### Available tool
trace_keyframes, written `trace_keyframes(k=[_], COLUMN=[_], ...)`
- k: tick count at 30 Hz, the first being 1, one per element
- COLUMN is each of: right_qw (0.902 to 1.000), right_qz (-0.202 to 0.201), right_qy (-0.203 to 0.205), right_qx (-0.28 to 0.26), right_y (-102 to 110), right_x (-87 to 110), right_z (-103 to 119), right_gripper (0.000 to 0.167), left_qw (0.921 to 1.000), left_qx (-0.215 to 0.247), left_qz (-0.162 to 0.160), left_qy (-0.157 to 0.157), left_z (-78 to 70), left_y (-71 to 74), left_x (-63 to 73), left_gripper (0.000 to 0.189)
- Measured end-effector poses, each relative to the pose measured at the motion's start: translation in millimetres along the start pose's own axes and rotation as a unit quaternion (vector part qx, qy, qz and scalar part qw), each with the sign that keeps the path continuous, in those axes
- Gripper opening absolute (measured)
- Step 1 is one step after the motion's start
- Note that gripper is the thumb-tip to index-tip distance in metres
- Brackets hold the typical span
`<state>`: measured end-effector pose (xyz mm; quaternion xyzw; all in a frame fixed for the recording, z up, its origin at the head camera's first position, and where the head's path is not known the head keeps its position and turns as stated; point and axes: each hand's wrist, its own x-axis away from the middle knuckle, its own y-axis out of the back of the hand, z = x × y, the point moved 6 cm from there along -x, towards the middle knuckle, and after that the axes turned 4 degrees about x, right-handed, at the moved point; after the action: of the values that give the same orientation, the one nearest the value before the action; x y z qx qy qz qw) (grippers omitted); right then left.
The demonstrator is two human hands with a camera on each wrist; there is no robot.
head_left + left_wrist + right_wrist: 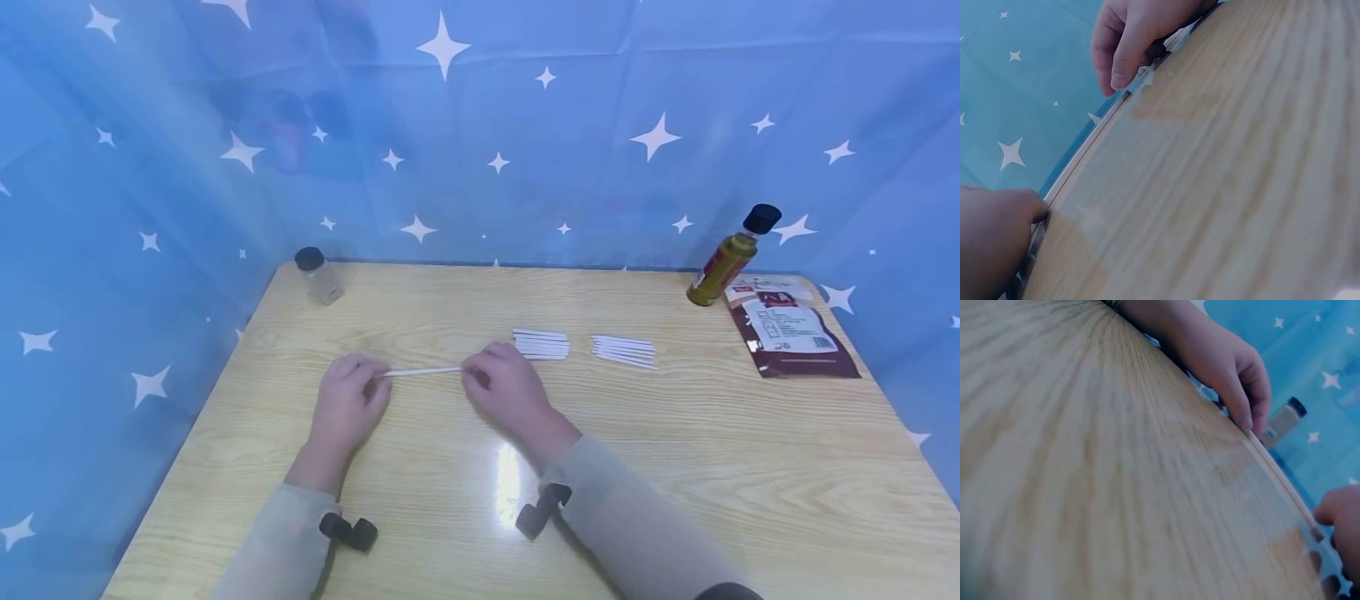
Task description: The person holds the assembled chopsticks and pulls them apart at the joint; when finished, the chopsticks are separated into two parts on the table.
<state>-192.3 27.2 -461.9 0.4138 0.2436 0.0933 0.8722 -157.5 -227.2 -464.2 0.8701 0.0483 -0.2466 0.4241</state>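
Observation:
Lying low over the wooden tabletop, a thin white stick (425, 371) stretches between the two hands. My left hand (348, 404) pinches its left end with thumb and fingertips. At the other end, my right hand (510, 387) holds the stick in the same way. The right wrist view shows the far left hand (1229, 369) with thumb and finger on the stick (1279, 475), while the right hand (1342, 528) is cut off by the edge. Beyond the right hand lies a row of similar white sticks (543, 344), partly covered by that hand. A second row of sticks (624, 351) lies to its right.
A clear jar with a black lid (324, 282) stands at the back left of the table (675, 467). At the back right are a bottle of yellow-green liquid (722, 268) and a dark red printed packet (795, 333). A blue star-patterned cloth (525, 192) hangs behind.

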Motion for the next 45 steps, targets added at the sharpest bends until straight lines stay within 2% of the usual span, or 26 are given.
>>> trace_keyframes(k=[6,11,21,26,33,41,45], right_qw=[0.9995,0.9996,0.9994,0.9988,0.9972,0.9967,0.9974], right_qz=[0.013,0.015,0.013,0.032,0.056,0.054,0.043], right_qy=[0.010,0.004,0.008,-0.003,-0.021,-0.061,-0.053], right_qx=[0.027,0.025,0.030,0.037,0.045,0.001,-0.023], right_y=[-3,-4,-4,-6,-8,-8,-7], right_x=[-1.7,-2.2,-2.5,-2.1,-2.4,-0.4,1.1], right_z=[-1,-2,-3,-3,-2,-7,-9], right_gripper=[0.018,0.017,0.010,0.009,0.012,0.016,0.017], left_qw=[0.9998,0.9996,0.9967,0.9953,0.9952,0.9953,0.9952], left_qx=[-0.005,0.003,0.004,0.007,0.014,0.025,0.036], left_qz=[0.006,0.010,0.066,0.082,0.080,0.071,0.063], left_qy=[0.019,0.028,0.047,0.051,0.054,0.061,0.066], left_z=[-0.7,-1.4,-0.4,-0.9,-3.8,-2.5,-2.2], left_y=[-0.3,-1.2,-8.4,-10.8,-7.7,-6.2,-5.6], left_x=[-0.1,-0.7,-4.0,-3.6,-2.8,-2.5,-2.5], left_gripper=[0.010,0.008,0.006,0.008,0.010,0.016,0.016])
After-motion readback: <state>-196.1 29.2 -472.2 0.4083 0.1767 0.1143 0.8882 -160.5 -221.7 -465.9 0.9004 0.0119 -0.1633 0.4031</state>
